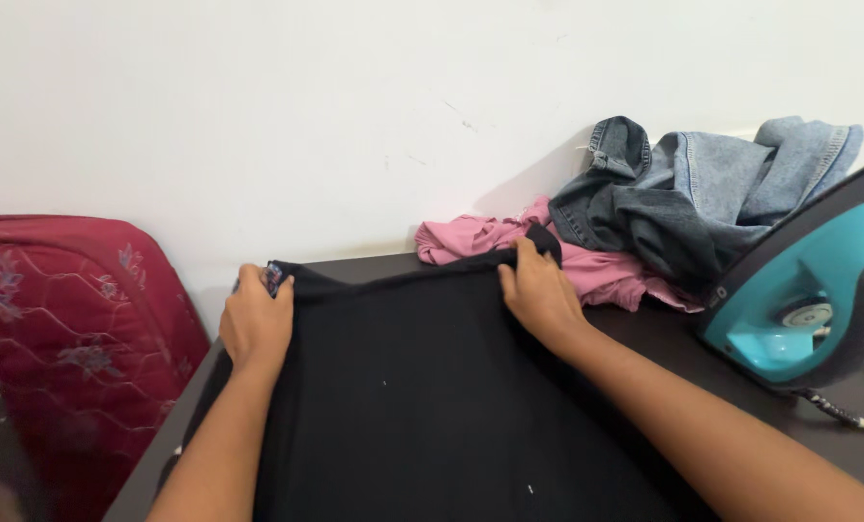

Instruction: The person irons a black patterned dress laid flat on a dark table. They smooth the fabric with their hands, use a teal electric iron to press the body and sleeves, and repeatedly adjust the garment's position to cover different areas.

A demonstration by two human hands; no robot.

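1. A dark red mattress with a stitched flower pattern is leaning at the far left, just beside the worktop's left edge and against the white wall.
2. The left hand is resting at the far left corner of a black garment, its fingers curled closed and pinching the cloth's edge, where a small patch of patterned fabric is peeking out.
3. The black garment is lying spread flat across the dark worktop, covering most of its near and middle part, with its far edge running straight between the two hands.
4. The right hand is pressing on the garment's far right corner, fingers bent and gripping the edge, thumb lying along the hem.
5. A crumpled pink garment is lying just beyond the right hand, touching the black cloth and sitting against the wall.
6. A heap of blue denim is sitting partly on top of the pink garment, piled up against the wall.
7. A teal and dark grey iron is standing upright at the far right of the worktop, near the denim, with its cord trailing beside its base.
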